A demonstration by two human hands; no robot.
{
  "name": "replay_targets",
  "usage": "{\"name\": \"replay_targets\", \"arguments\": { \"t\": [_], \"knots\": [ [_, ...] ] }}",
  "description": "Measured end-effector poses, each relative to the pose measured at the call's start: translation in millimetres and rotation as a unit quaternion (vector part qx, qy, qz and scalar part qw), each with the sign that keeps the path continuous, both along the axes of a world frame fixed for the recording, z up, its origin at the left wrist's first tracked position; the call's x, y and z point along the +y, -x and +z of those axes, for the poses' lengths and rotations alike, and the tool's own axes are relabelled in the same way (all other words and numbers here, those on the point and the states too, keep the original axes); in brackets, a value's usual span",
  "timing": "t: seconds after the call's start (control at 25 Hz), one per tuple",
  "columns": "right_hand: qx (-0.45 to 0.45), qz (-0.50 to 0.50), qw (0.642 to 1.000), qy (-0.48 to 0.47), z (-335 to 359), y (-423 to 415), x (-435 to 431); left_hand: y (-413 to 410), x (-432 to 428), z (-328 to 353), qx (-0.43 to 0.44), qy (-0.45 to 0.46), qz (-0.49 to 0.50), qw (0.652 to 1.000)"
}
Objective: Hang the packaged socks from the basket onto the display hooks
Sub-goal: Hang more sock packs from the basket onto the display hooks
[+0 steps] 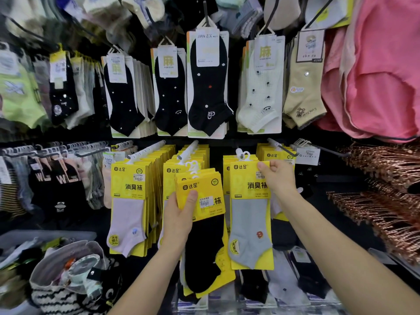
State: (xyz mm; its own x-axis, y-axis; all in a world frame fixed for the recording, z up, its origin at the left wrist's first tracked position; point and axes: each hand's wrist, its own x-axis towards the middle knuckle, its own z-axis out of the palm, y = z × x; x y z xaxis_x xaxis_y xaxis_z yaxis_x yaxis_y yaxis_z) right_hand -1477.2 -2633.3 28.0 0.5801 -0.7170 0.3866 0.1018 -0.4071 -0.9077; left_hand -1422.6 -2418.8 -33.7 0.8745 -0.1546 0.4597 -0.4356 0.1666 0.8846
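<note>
My left hand (179, 217) grips a small stack of yellow-carded black sock packs (202, 223), held in front of the middle display hook (188, 151). My right hand (278, 176) pinches the top right corner of a yellow-carded grey sock pack (250, 214), whose white hanger sits at the tip of the right hook (242, 154). A pack with a pale pink sock (128, 208) fronts the full left hook. The basket (68, 280), black-and-white striped with a grey liner, sits at the lower left with mixed items inside.
An upper row of hooks carries black, white and beige sock packs (206, 85). Pink garments (381, 69) hang at the upper right. Copper-coloured hangers (386, 201) are stacked on the right. Dark socks fill hooks on the left (56, 180).
</note>
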Motion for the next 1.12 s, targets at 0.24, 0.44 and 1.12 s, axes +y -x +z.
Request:
{"name": "replay_targets", "arguments": {
  "t": [0.24,0.44,1.12],
  "knots": [
    [0.036,-0.037,0.998,0.047,-7,-13,5,-6,11,-7,0.013,0.006,0.004,1.0],
    [0.03,-0.049,0.998,0.021,-12,-8,4,-4,7,-6,0.009,-0.005,-0.005,1.0],
    [-0.029,0.121,0.992,0.006,-14,28,29,22,-40,4,0.038,0.001,-0.121,0.992]
  ]
}}
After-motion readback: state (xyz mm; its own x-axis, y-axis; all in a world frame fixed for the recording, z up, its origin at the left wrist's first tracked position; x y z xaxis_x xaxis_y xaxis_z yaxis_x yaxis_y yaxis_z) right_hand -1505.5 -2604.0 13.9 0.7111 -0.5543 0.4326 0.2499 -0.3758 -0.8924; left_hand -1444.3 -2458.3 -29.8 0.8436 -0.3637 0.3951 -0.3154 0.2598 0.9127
